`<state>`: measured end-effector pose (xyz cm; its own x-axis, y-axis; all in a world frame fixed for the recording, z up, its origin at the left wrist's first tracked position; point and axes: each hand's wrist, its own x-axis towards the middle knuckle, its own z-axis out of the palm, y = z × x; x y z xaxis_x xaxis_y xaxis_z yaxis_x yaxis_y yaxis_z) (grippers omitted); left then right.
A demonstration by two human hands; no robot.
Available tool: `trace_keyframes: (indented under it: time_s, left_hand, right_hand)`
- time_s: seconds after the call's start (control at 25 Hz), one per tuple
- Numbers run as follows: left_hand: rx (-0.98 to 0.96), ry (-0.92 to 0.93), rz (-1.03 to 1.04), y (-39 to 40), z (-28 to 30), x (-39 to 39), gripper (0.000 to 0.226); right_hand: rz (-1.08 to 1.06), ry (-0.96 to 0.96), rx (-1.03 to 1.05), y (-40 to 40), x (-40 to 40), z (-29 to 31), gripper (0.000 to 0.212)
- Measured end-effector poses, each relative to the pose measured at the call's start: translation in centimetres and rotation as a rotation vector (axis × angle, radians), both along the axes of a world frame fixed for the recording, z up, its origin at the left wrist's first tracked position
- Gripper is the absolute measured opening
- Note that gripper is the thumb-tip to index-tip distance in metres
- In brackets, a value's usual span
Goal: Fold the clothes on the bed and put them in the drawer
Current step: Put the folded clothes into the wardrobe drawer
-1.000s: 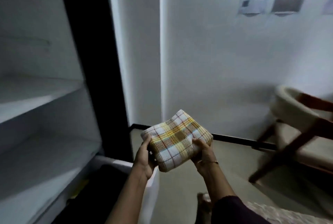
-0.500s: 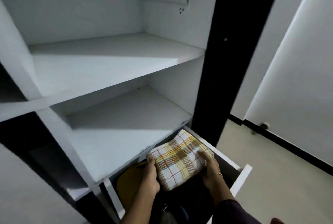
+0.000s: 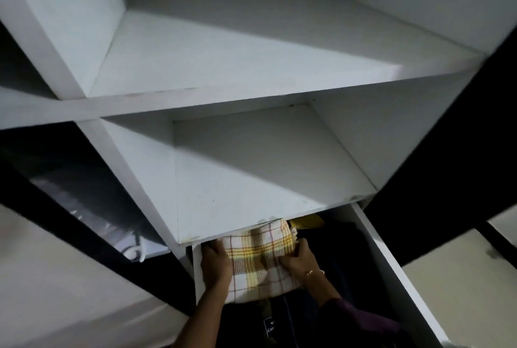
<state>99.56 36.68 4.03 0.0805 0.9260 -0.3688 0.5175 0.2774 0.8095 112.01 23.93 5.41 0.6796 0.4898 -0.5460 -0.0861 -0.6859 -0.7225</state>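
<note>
Nearest me, at the bottom of the view, a dark garment [image 3: 277, 319] lies in the open drawer [image 3: 391, 269], and a small label on it shows white letters that I read only as "CA" before the rest blurs away. My purple sleeve [image 3: 361, 319] crosses above it on the right. Just beyond, I hold the folded plaid cloth [image 3: 263, 261], white with yellow, brown and red checks, down in the drawer's left part, its far end tucked under the front edge of the shelf above. My left hand [image 3: 216, 263] grips the cloth's left edge with fingers curled round it; my right hand [image 3: 300, 259], a thin bracelet [image 3: 314, 272] at the wrist, grips the right edge the same way. Behind the cloth a yellow item [image 3: 306, 221] shows at the back of the drawer, beside more dark clothing. Farther on rise the lower shelf [image 3: 251, 194] and the upper shelf [image 3: 251, 51] of the white wardrobe, framed by black panels.
</note>
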Motion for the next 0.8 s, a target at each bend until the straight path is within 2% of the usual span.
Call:
trace_keyframes:
  time_s: [0.08, 0.16, 0.24, 0.36, 0.4, 0.44, 0.48, 0.52, 0.56, 0.64, 0.72, 0.8]
  left_hand:
    - [0.069, 0.034, 0.001, -0.4, -0.3, 0.1, 0.050]
    - [0.141, 0.090, 0.005, -1.2, -0.7, 0.2, 0.067]
    - [0.178, 0.152, -0.019, -1.8, -0.9, 0.1, 0.064]
    - [0.251, 0.189, -0.084, -1.9, -1.1, 0.0, 0.050]
    - [0.287, 0.228, -0.109, -1.9, -1.2, 0.0, 0.047]
    - [0.297, 0.283, -0.144, -2.0, -1.3, 0.1, 0.045]
    - [0.312, 0.349, -0.177, -2.0, -1.6, 0.1, 0.046]
    - [0.328, 0.400, -0.213, -1.9, -2.1, 0.0, 0.050]
    - [0.372, 0.430, -0.249, -1.8, -2.8, -0.3, 0.054]
    - [0.575, 0.514, -0.389, -1.7, -5.0, -1.1, 0.051]
    - [0.794, 0.569, -0.555, -1.8, -6.7, -2.0, 0.042]
    - [0.783, 0.582, -0.719, -2.2, -7.3, -2.4, 0.057]
  right_hand:
    - [0.185, -0.070, -0.017, 1.1, -0.4, 0.1, 0.051]
    - [0.418, -0.235, -0.097, 2.1, -1.3, -0.5, 0.094]
    - [0.623, -0.450, -0.281, 2.8, -2.4, -1.4, 0.109]
    - [0.670, -0.666, -0.394, 4.3, -2.9, -1.9, 0.108]
    - [0.648, -0.757, -0.390, 4.7, -2.7, -2.7, 0.100]
    - [0.616, -0.861, -0.359, 4.8, -2.6, -3.7, 0.082]
    - [0.608, -0.877, -0.320, 4.9, -2.8, -4.4, 0.062]
    - [0.620, -0.881, -0.275, 4.9, -3.1, -4.9, 0.051]
    - [0.639, -0.884, -0.263, 4.9, -3.3, -5.3, 0.049]
    - [0.601, -0.849, -0.245, 5.1, -3.2, -5.3, 0.059]
    - [0.539, -0.831, -0.234, 5.4, -3.1, -5.1, 0.083]
    - [0.539, -0.884, -0.224, 5.4, -3.3, -5.3, 0.093]
